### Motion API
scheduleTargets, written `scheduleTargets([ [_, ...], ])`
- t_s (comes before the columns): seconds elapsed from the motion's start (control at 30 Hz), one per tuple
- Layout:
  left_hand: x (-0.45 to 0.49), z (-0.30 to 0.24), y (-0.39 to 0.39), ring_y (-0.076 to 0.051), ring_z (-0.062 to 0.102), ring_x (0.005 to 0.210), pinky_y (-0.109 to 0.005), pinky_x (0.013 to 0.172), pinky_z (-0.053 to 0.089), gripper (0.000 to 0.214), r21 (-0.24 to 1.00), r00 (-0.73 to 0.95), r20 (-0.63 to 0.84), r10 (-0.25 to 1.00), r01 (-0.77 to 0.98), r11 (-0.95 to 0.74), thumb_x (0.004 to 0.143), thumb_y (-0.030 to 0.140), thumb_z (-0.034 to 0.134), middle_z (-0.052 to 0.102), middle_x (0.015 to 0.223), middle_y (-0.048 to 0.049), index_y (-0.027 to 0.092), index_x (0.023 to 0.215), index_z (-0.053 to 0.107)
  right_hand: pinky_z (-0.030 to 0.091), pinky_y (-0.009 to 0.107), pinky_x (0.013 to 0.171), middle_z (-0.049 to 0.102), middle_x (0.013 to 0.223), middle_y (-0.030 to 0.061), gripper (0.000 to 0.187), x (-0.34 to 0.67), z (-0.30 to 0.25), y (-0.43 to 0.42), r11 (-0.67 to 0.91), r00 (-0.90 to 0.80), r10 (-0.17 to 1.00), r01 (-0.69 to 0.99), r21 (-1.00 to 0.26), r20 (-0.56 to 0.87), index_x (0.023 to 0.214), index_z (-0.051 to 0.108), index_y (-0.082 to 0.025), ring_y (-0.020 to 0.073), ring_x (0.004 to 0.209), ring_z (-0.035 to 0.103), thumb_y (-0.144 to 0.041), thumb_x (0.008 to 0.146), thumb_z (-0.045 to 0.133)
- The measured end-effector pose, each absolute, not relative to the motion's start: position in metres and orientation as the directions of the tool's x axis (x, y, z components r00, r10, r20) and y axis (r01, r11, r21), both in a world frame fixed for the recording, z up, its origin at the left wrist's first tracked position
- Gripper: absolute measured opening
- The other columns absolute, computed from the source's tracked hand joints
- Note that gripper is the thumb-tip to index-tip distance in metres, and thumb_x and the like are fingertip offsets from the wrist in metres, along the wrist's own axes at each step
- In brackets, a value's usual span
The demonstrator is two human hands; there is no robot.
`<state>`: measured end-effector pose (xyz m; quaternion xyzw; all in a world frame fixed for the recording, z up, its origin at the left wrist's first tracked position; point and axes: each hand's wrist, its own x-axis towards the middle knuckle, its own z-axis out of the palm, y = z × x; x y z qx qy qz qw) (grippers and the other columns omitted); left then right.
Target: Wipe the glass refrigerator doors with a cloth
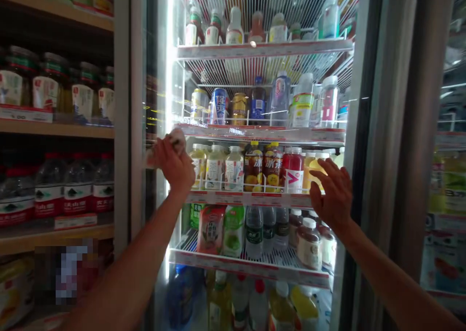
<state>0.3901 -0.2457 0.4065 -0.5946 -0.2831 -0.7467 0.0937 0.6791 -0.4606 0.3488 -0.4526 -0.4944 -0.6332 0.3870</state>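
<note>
My left hand (174, 163) is closed on a crumpled pale cloth (177, 138), at the left side of a lit drinks fridge. The cloth is partly hidden by my fingers and seems to lie on the glass door. My right hand (332, 188) is raised at the fridge's right side with its fingers spread and nothing in them. Whether its fingertips touch the glass I cannot tell. Between my hands, behind the glass, stand iced tea bottles (254, 168), a red drink bottle (292, 171) and several pale bottles (234, 168).
Wire fridge shelves with a white front rail (262, 49) carry several bottles and cans. A metal door frame (396, 127) rises at right. To the left, wooden shelves (58, 127) hold dark bottles (47, 86) and water bottles with red labels (78, 183).
</note>
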Motion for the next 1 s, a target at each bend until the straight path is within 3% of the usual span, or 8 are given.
scheduleTargets([
  [0.1, 0.399, 0.396, -0.256, -0.033, 0.014, 0.139, -0.054, 0.113, 0.012, 0.055, 0.327, -0.307, 0.934, 0.184, 0.526, -0.785, 0.085, 0.027, 0.039, 0.026, 0.146, -0.0215, 0.006, 0.135, 0.034, 0.033, 0.047, 0.105, 0.054, 0.129, 0.01, 0.026, 0.678, 0.348, -0.459, -0.236, -0.301, -0.049, 0.93, 0.282, 0.952, 0.107, 0.055, -0.02, 0.026, 0.126, 0.045, -0.022, 0.082, 0.05],
  [0.23, 0.479, 0.371, -0.312, -0.032, 0.01, 0.14, -0.057, 0.111, 0.016, 0.055, -0.167, 0.129, 0.985, -0.118, 0.479, -0.862, 0.082, 0.047, 0.048, 0.024, 0.15, -0.0078, 0.027, 0.133, 0.04, 0.033, 0.046, 0.106, 0.055, 0.129, 0.0086, 0.026, 0.679, 0.348, -0.46, -0.213, -0.293, -0.069, 0.938, 0.273, 0.954, 0.107, 0.055, -0.021, 0.025, 0.125, 0.046, -0.021, 0.082, 0.05],
  [0.3, 0.493, 0.364, -0.322, -0.03, 0.013, 0.139, -0.055, 0.11, 0.019, 0.052, -0.263, 0.23, 0.957, -0.177, 0.428, -0.865, 0.083, 0.048, 0.047, 0.027, 0.149, -0.0055, 0.031, 0.132, 0.041, 0.034, 0.045, 0.105, 0.055, 0.128, 0.0081, 0.025, 0.679, 0.348, -0.461, -0.196, -0.291, -0.061, 0.941, 0.274, 0.955, 0.106, 0.055, -0.022, 0.0245, 0.124, 0.047, -0.02, 0.082, 0.05],
  [0.4, 0.451, 0.372, -0.296, -0.03, 0.021, 0.137, -0.052, 0.112, 0.017, 0.049, -0.116, 0.137, 0.989, -0.058, 0.471, -0.875, 0.086, 0.042, 0.043, 0.035, 0.144, -0.008, 0.025, 0.131, 0.042, 0.035, 0.045, 0.105, 0.056, 0.127, 0.0084, 0.023, 0.68, 0.348, -0.462, -0.196, -0.29, -0.051, 0.941, 0.275, 0.956, 0.104, 0.056, -0.021, 0.0242, 0.124, 0.047, -0.019, 0.083, 0.048],
  [0.5, 0.39, 0.393, -0.252, -0.033, 0.023, 0.136, -0.056, 0.112, 0.012, 0.053, 0.381, -0.345, 0.912, 0.223, 0.506, -0.774, 0.087, 0.037, 0.037, 0.034, 0.143, -0.018, 0.007, 0.13, 0.041, 0.034, 0.045, 0.105, 0.056, 0.127, 0.009, 0.023, 0.679, 0.348, -0.46, -0.224, -0.287, -0.061, 0.937, 0.267, 0.956, 0.104, 0.055, -0.02, 0.0241, 0.125, 0.046, -0.019, 0.083, 0.046],
  [0.53, 0.38, 0.398, -0.244, -0.035, 0.018, 0.137, -0.06, 0.11, 0.009, 0.055, 0.447, -0.41, 0.875, 0.256, 0.487, -0.75, 0.088, 0.035, 0.031, 0.027, 0.145, -0.0213, 0.002, 0.133, 0.035, 0.034, 0.045, 0.105, 0.056, 0.128, 0.0088, 0.023, 0.678, 0.348, -0.46, -0.235, -0.283, -0.06, 0.936, 0.262, 0.957, 0.105, 0.055, -0.02, 0.0241, 0.126, 0.045, -0.02, 0.083, 0.046],
  [0.8, 0.463, 0.391, -0.304, -0.029, 0.01, 0.14, -0.053, 0.114, 0.006, 0.058, 0.086, -0.008, 0.996, 0.094, 0.493, -0.866, 0.084, 0.033, 0.042, 0.026, 0.149, -0.0127, 0.012, 0.137, 0.033, 0.032, 0.047, 0.105, 0.055, 0.129, 0.0069, 0.024, 0.677, 0.348, -0.464, -0.203, -0.22, -0.013, 0.956, 0.213, 0.975, 0.107, 0.054, -0.023, 0.0245, 0.126, 0.044, -0.022, 0.085, 0.045],
  [1.0, 0.382, 0.41, -0.248, -0.031, 0.007, 0.14, -0.051, 0.115, 0.007, 0.06, 0.334, -0.272, 0.938, 0.214, 0.546, -0.769, 0.079, 0.018, 0.039, 0.015, 0.152, -0.01, 0.007, 0.137, 0.03, 0.029, 0.046, 0.108, 0.053, 0.13, 0.0066, 0.026, 0.678, 0.347, -0.461, -0.194, -0.231, -0.027, 0.956, 0.222, 0.973, 0.108, 0.054, -0.023, 0.0238, 0.127, 0.043, -0.019, 0.083, 0.046],
])
